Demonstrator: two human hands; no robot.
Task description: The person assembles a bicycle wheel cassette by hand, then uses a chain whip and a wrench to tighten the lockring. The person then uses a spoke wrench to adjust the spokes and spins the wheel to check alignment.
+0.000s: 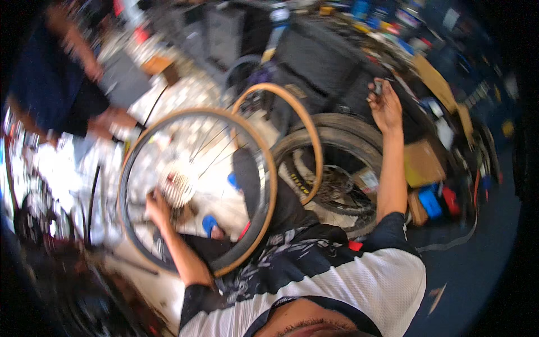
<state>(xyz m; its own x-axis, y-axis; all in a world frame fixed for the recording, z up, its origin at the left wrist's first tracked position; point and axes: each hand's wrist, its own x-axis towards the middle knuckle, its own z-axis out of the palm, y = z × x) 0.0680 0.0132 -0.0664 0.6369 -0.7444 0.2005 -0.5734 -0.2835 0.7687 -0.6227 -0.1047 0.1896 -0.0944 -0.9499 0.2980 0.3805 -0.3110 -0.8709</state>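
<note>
A bicycle wheel (273,178) with a tan-walled tyre stands tilted in front of my body, over my legs. Its silver cassette (178,188) is smeared by motion. My left hand (159,210) reaches across the rim and is closed on the wheel beside the cassette; the exact spot it grips is blurred. Raised out to the right, my right hand (385,106) pinches a small grey piece (378,86) between its fingertips, too small to name. Just right of the wheel, a loose tan tyre (319,154) leans upright, apart from both hands.
Behind the loose tyre rest knobbly-tyred wheels (351,130). A large black bag or case (320,53) lies beyond them. Cardboard boxes (424,163) and tools crowd the right side. Another person (50,78) stands at the far left, near a grey panel (124,78).
</note>
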